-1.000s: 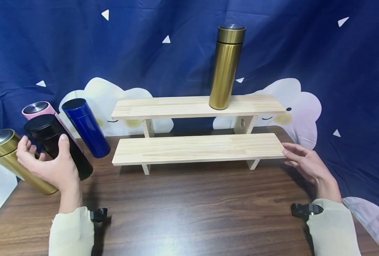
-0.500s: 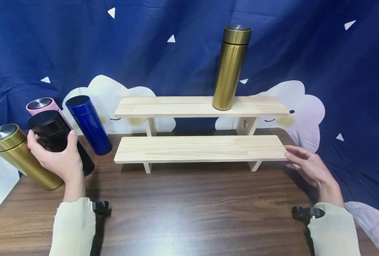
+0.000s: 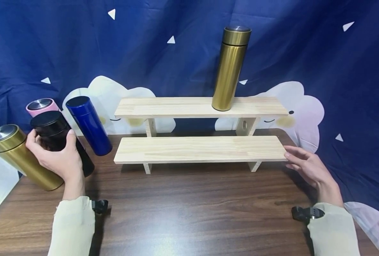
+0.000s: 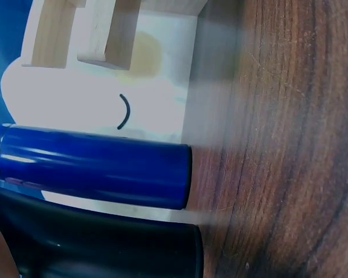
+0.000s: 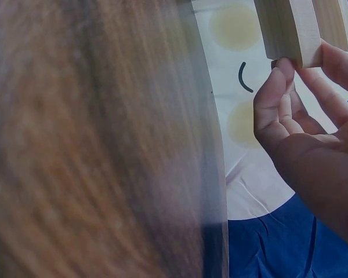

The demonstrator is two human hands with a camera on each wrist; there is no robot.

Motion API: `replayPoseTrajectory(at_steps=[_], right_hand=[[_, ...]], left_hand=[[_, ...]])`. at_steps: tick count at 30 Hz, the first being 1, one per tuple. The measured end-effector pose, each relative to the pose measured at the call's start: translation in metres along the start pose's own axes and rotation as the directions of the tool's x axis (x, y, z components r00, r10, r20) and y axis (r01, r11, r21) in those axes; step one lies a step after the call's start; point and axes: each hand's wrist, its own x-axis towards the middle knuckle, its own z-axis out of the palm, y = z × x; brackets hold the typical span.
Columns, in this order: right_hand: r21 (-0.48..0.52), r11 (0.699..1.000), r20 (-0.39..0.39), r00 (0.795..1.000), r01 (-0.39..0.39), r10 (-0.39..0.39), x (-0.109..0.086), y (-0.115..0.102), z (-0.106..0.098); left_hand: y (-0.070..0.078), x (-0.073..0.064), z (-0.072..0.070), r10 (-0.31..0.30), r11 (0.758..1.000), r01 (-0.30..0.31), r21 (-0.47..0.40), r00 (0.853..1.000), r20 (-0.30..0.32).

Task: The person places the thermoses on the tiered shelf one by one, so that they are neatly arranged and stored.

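Left of the wooden shelf (image 3: 189,149), our left hand (image 3: 60,163) grips the black bottle (image 3: 57,138); our right hand (image 3: 311,168) pinches the shelf's right end. Pulling sideways, we could topple the blue bottle (image 3: 90,126), standing nearer the shelf.

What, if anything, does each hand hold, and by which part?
The left hand grips a black cylindrical bottle below its lid. The right hand touches the lower pale wooden shelf at its right end; whether it pinches is unclear.
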Motion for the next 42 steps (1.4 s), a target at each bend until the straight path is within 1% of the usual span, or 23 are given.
replayPoseTrajectory(at_steps=[2, 7, 9, 11, 14, 18, 23, 27, 30, 33, 36, 38, 42], right_hand=[[0.002, 1.000, -0.001, 1.000, 0.002, -0.002, 0.000, 0.000, 0.000], [-0.001, 1.000, 0.008, 1.000, 0.009, -0.009, -0.003, 0.001, -0.001], [-0.012, 1.000, 0.010, 1.000, 0.009, -0.009, -0.003, 0.001, -0.001], [-0.025, 1.000, 0.007, 1.000, 0.008, -0.007, -0.002, 0.001, -0.001], [-0.033, 0.999, 0.002, 1.000, 0.004, -0.004, -0.002, 0.001, 0.000], [-0.035, 0.999, -0.007, 1.000, -0.006, 0.006, -0.002, 0.002, 0.000], [-0.028, 1.000, -0.012, 1.000, -0.010, 0.010, -0.001, 0.001, -0.001], [-0.015, 1.000, -0.008, 1.000, -0.001, 0.001, -0.001, 0.001, 0.000], [-0.013, 1.000, -0.006, 1.000, 0.006, -0.006, -0.001, 0.000, 0.000], [-0.016, 1.000, -0.006, 1.000, 0.006, -0.006, -0.001, 0.000, 0.000], [-0.017, 1.000, -0.006, 1.000, 0.006, -0.007, -0.001, 0.000, 0.001], [-0.015, 1.000, -0.003, 1.000, 0.009, -0.009, -0.001, 0.000, 0.001], [-0.005, 1.000, 0.003, 1.000, 0.016, -0.016, -0.001, 0.000, 0.000]], left_hand=[[0.001, -0.001, 0.001, 0.009, 1.000, -0.009, -0.012, 1.000, 0.006], [0.002, -0.003, 0.002, 0.032, 0.999, -0.032, -0.008, 0.999, 0.031], [0.002, -0.005, 0.002, 0.043, 0.999, -0.043, 0.008, 0.998, 0.040], [0.002, -0.006, 0.002, 0.064, 0.997, -0.066, 0.031, 0.996, 0.058], [-0.016, -0.003, 0.003, 0.099, 0.991, -0.108, 0.084, 0.990, 0.099], [-0.036, 0.001, 0.007, 0.150, 0.975, -0.170, 0.144, 0.979, 0.141], [-0.031, -0.001, 0.010, 0.215, 0.954, -0.245, 0.170, 0.960, 0.178], [-0.025, -0.004, 0.014, 0.244, 0.947, -0.276, 0.165, 0.951, 0.191], [-0.017, -0.007, 0.018, 0.282, 0.941, -0.311, 0.134, 0.939, 0.198], [-0.005, -0.012, 0.021, 0.341, 0.926, -0.366, 0.090, 0.915, 0.215], [0.004, -0.015, 0.024, 0.384, 0.913, -0.405, 0.053, 0.895, 0.228], [0.007, -0.016, 0.026, 0.403, 0.906, -0.422, 0.033, 0.883, 0.240], [0.006, -0.015, 0.030, 0.447, 0.888, -0.459, -0.018, 0.853, 0.270]])
